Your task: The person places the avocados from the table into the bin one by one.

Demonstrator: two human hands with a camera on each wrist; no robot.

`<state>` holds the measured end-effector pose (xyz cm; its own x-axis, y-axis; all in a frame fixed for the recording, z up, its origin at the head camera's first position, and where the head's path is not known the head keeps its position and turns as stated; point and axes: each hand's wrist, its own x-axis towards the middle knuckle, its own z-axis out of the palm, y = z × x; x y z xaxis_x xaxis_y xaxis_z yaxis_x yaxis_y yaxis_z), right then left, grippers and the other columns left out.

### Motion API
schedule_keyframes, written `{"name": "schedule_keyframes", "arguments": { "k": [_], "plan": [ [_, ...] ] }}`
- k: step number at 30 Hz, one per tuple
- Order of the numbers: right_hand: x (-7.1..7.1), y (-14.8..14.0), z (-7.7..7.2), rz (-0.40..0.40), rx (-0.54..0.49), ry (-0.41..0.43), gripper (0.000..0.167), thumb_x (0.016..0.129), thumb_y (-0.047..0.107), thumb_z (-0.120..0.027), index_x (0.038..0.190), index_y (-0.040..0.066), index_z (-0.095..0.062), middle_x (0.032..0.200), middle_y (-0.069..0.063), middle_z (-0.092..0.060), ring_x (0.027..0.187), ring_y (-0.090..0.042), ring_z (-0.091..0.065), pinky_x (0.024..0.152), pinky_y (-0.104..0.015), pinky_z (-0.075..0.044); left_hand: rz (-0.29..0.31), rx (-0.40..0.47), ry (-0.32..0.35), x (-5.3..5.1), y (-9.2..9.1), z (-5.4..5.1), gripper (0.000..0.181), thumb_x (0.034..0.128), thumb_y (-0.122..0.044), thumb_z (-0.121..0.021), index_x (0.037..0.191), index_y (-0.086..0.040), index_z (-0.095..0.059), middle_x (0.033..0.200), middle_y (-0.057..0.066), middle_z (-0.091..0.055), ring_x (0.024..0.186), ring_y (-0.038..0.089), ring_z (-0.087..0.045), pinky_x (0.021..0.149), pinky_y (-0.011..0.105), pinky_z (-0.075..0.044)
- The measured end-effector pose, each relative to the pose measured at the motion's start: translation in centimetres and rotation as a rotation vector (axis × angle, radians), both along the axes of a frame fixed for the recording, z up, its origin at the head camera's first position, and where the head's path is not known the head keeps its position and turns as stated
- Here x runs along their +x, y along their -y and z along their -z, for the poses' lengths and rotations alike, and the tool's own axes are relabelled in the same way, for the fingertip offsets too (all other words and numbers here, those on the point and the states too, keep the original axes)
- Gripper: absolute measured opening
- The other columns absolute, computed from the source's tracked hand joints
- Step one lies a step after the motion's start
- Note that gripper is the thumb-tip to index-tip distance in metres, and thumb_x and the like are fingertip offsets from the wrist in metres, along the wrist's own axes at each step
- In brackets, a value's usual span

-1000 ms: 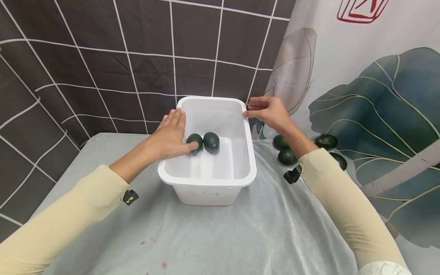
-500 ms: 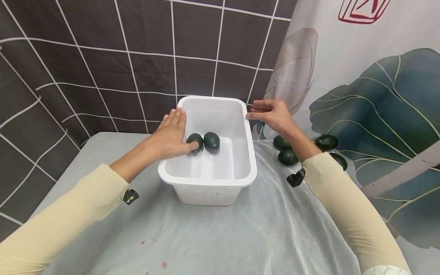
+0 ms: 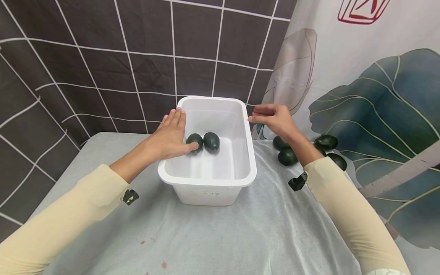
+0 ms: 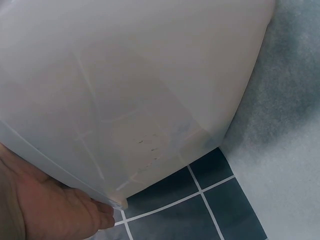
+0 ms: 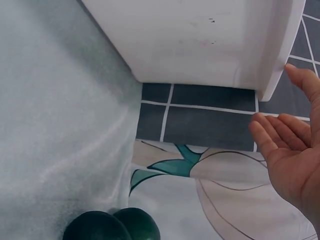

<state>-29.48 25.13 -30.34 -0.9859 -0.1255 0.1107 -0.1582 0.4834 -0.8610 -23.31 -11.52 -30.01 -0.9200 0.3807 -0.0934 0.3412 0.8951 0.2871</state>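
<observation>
A white plastic basin (image 3: 206, 182) stands on the grey cloth. Inside it, two dark green avocados (image 3: 211, 141) lie side by side. My left hand (image 3: 165, 139) rests on the basin's left rim with straight fingers; its thumb reaches over the inside, across the nearer avocado (image 3: 193, 139) in the head view. Beside the right rim, my right hand (image 3: 273, 118) hangs with fingers loosely bent and nothing in them. In the right wrist view a small gap separates the fingers from the basin (image 5: 200, 45), while the thumb tip is close to its rim.
Several more avocados (image 3: 288, 157) lie on the grey cloth (image 3: 206, 236) to the right, partly behind the right forearm. Behind the basin hangs a dark curtain with white grid lines (image 3: 196, 72). A leaf-patterned curtain (image 3: 388, 95) hangs on the right.
My right hand has shifted a little right and toward me, off the basin's rim. The left hand, the basin and the avocados have stayed put.
</observation>
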Motion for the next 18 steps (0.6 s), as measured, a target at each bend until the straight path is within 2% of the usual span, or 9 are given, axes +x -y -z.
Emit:
{"name": "schedule_keyframes", "arguments": {
  "k": [3, 5, 10, 18],
  "plan": [
    [0.10, -0.15, 0.16, 0.002, -0.004, 0.001, 0.066, 0.095, 0.031, -0.092, 0.151, 0.002, -0.071, 0.152, -0.015, -0.075, 0.121, -0.003, -0.080, 0.103, -0.018, -0.057, -0.001, 0.002, 0.002, 0.00, 0.01, 0.02, 0.115, 0.1047, -0.057, -0.057, 0.175, 0.012, 0.002, 0.187, 0.031, 0.011, 0.178, 0.047, 0.009, 0.146, 0.058, 0.002],
    [0.21, -0.22, 0.21, 0.004, -0.009, 0.003, 0.067, 0.095, 0.030, -0.092, 0.152, 0.002, -0.070, 0.153, -0.016, -0.074, 0.124, -0.006, -0.079, 0.102, -0.017, -0.056, -0.002, 0.003, 0.002, -0.02, 0.03, 0.05, 0.115, 0.1046, -0.057, -0.058, 0.175, 0.012, 0.002, 0.187, 0.030, 0.011, 0.178, 0.046, 0.009, 0.146, 0.058, 0.003],
    [0.47, -0.47, 0.35, 0.013, -0.014, 0.006, 0.067, 0.095, 0.030, -0.092, 0.153, 0.004, -0.070, 0.154, -0.017, -0.073, 0.136, -0.018, -0.075, 0.103, -0.019, -0.055, -0.002, 0.003, 0.001, -0.07, 0.04, 0.09, 0.116, 0.1043, -0.057, -0.058, 0.175, 0.012, 0.002, 0.187, 0.030, 0.011, 0.178, 0.046, 0.009, 0.146, 0.057, 0.002],
    [0.75, -0.78, 0.57, 0.022, -0.025, 0.021, 0.069, 0.096, 0.030, -0.092, 0.155, 0.005, -0.068, 0.155, -0.017, -0.072, 0.138, -0.020, -0.074, 0.108, -0.022, -0.055, 0.002, 0.000, 0.001, -0.12, 0.07, 0.09, 0.116, 0.1046, -0.057, -0.058, 0.175, 0.012, 0.002, 0.187, 0.031, 0.011, 0.178, 0.047, 0.009, 0.146, 0.058, 0.003]
  ]
}}
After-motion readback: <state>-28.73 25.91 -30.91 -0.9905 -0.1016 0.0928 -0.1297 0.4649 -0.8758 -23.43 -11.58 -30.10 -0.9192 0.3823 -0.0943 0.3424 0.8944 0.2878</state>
